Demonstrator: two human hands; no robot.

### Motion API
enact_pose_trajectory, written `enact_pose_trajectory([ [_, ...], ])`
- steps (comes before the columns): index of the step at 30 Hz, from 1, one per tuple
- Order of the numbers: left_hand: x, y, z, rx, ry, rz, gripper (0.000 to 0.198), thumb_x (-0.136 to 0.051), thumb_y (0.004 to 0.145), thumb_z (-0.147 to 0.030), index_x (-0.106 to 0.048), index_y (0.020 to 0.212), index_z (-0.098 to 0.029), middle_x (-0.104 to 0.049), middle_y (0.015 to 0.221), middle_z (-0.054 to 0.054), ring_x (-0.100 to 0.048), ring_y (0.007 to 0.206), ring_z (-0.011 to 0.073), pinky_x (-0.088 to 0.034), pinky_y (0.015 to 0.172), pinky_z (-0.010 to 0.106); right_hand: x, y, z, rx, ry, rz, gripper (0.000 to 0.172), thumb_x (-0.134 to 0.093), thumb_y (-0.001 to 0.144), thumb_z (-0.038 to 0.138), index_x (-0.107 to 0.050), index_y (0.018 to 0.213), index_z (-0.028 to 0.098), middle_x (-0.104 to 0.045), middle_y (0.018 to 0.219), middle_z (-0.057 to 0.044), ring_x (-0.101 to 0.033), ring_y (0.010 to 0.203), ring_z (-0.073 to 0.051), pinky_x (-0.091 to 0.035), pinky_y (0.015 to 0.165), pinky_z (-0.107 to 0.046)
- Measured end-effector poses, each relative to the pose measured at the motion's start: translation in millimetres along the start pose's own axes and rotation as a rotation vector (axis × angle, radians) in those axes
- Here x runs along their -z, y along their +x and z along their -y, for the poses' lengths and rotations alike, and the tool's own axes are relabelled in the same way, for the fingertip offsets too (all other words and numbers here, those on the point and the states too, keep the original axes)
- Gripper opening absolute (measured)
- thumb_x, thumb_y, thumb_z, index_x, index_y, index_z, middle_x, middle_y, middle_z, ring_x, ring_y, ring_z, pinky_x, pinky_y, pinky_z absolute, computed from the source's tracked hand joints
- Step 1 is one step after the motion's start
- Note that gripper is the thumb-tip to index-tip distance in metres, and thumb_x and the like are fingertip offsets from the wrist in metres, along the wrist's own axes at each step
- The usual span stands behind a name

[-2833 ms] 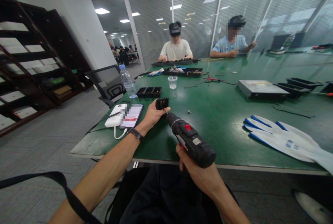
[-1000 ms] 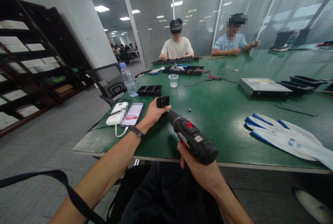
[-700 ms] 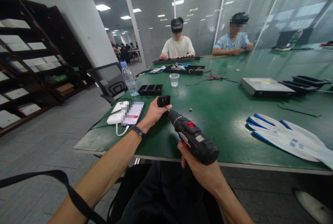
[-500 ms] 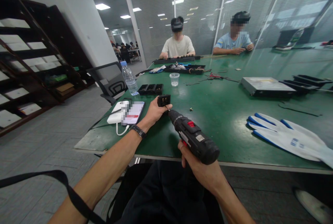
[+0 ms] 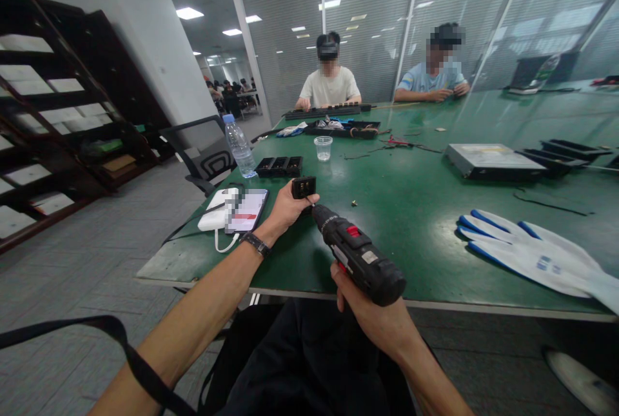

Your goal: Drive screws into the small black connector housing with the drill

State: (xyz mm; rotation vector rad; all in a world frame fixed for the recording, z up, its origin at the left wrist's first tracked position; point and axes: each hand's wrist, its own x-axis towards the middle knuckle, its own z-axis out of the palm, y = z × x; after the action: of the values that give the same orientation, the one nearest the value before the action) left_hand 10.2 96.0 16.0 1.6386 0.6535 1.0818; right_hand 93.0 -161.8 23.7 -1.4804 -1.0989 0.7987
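Observation:
My left hand [image 5: 285, 209] is closed around a small black plastic part [image 5: 304, 188], holding it upright on the green table [image 5: 411, 209]. My right hand [image 5: 370, 319] grips a black cordless drill with a red switch [image 5: 360, 255] near the table's front edge. The drill's bit points up and left and meets the black part at my left thumb. A watch sits on my left wrist.
A phone [image 5: 246, 210] and a white power bank [image 5: 216, 209] lie left of my hand. Beyond are a black tray [image 5: 279, 166], water bottle [image 5: 238, 146], plastic cup [image 5: 322, 148], a small screw [image 5: 354, 202]. White gloves [image 5: 527, 251] lie right, a metal drive [image 5: 491, 161] behind. Two people sit opposite.
Almost nothing has changed: both hands keep their hold, with the drill bit pressed to the black part. The view has shifted only slightly.

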Motion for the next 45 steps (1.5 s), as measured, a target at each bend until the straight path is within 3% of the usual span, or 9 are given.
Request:
enact_pose_trajectory([
  [11,0.6,-0.4,0.9,-0.022,0.009,0.001,0.044,-0.089,0.063,-0.033,-0.063,0.094,-0.017,-0.061,0.082,-0.001,-0.054,0.075,0.0131,-0.047,0.075,0.027,0.2,-0.2,2.3,0.0,0.046,0.004,0.038,-0.058,0.093,0.048,-0.05,0.065,0.024,-0.055,0.057,0.001,-0.058,0.052,-0.015,-0.05,0.052,-0.026],
  [17,0.0,-1.1,-3.0,-0.006,0.017,-0.01,0.045,-0.09,0.061,-0.034,-0.064,0.093,-0.016,-0.063,0.085,0.0,-0.056,0.077,0.0144,-0.047,0.077,0.028,-0.1,-1.2,-0.4,-0.007,0.066,0.028,0.031,-0.062,0.094,0.043,-0.059,0.072,0.021,-0.056,0.058,0.002,-0.056,0.052,-0.014,-0.048,0.051,-0.024],
  [22,0.1,-0.7,-2.6,-0.019,0.036,-0.01,0.045,-0.089,0.062,-0.035,-0.063,0.093,-0.016,-0.063,0.087,0.0,-0.056,0.079,0.0145,-0.046,0.077,0.027,-0.5,0.1,-1.1,-0.015,0.084,0.024,0.042,-0.067,0.09,0.04,-0.053,0.057,0.02,-0.055,0.059,0.001,-0.056,0.052,-0.013,-0.048,0.049,-0.023],
  [25,0.6,-0.2,-1.4,-0.025,0.037,0.001,0.045,-0.089,0.063,-0.035,-0.063,0.094,-0.016,-0.064,0.089,0.0,-0.056,0.081,0.015,-0.046,0.077,0.028,-0.5,0.5,-2.1,0.0,0.066,0.005,0.037,-0.065,0.092,0.043,-0.056,0.063,0.021,-0.055,0.057,0.001,-0.056,0.051,-0.013,-0.048,0.049,-0.024],
  [28,0.7,0.2,-0.2,-0.03,0.029,0.006,0.044,-0.089,0.063,-0.035,-0.062,0.093,-0.017,-0.062,0.085,-0.001,-0.054,0.077,0.0139,-0.046,0.075,0.027,-0.5,0.1,-2.2,0.031,0.041,0.002,0.032,-0.06,0.095,0.044,-0.058,0.072,0.021,-0.056,0.056,0.002,-0.056,0.051,-0.014,-0.049,0.051,-0.025],
  [33,-0.2,0.0,0.1,-0.035,0.014,0.005,0.043,-0.089,0.064,-0.033,-0.062,0.093,-0.017,-0.06,0.084,-0.001,-0.052,0.075,0.0126,-0.045,0.074,0.026,0.9,0.4,-0.2,0.068,-0.006,0.02,0.041,-0.056,0.097,0.044,-0.05,0.062,0.023,-0.055,0.056,0.002,-0.058,0.052,-0.014,-0.051,0.056,-0.027],
  [39,-0.9,0.0,-0.9,-0.03,0.006,-0.006,0.045,-0.09,0.061,-0.034,-0.062,0.091,-0.016,-0.06,0.083,-0.001,-0.052,0.075,0.0131,-0.045,0.073,0.026,1.8,1.6,-2.7,0.05,-0.032,0.027,0.034,-0.056,0.096,0.045,-0.055,0.07,0.022,-0.058,0.058,0.001,-0.062,0.056,-0.017,-0.052,0.062,-0.03],
  [45,-0.9,0.5,0.0,-0.041,0.002,-0.006,0.045,-0.09,0.06,-0.034,-0.061,0.09,-0.016,-0.06,0.083,-0.001,-0.053,0.076,0.0128,-0.044,0.073,0.026,2.1,1.0,-5.1,0.064,-0.058,0.02,0.038,-0.056,0.097,0.044,-0.054,0.066,0.023,-0.058,0.057,0.001,-0.06,0.057,-0.016,-0.051,0.067,-0.03],
])
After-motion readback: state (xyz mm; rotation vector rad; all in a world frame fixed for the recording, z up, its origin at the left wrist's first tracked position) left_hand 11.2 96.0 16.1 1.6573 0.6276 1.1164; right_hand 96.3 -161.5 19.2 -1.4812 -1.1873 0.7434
